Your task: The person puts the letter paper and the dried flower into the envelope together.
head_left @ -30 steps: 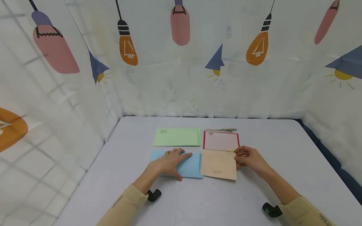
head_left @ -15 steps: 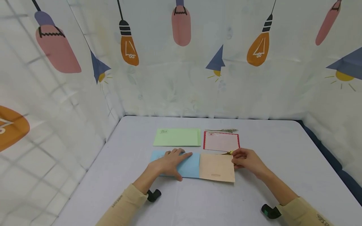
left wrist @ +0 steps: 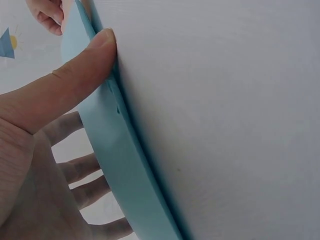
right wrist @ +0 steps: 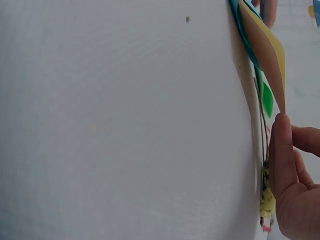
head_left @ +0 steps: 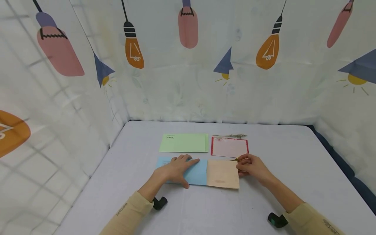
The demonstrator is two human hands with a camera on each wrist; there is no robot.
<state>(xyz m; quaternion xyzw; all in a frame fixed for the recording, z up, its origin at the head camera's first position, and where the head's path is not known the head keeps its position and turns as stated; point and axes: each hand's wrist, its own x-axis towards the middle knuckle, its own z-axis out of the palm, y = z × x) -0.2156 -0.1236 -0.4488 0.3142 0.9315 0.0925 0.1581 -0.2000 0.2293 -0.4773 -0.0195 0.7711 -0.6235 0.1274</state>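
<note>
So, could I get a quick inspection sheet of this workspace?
Surface: white table with a small speck.
Job's things: tan card at the right end of the blue envelope; overlap depth hidden.
Clutter: green envelope, red-edged card, dried sprig behind it, yellow sprig.
Hands: left hand rests on the blue envelope; right hand pinches the tan card's right edge.
Cables: nothing seen.
Surroundings: white curtain with printed lamps.

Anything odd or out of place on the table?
Only a small speck on the white tabletop, odd because it breaks the plain surface; too small to identify. The tan card and blue envelope show no obvious damage.
</note>
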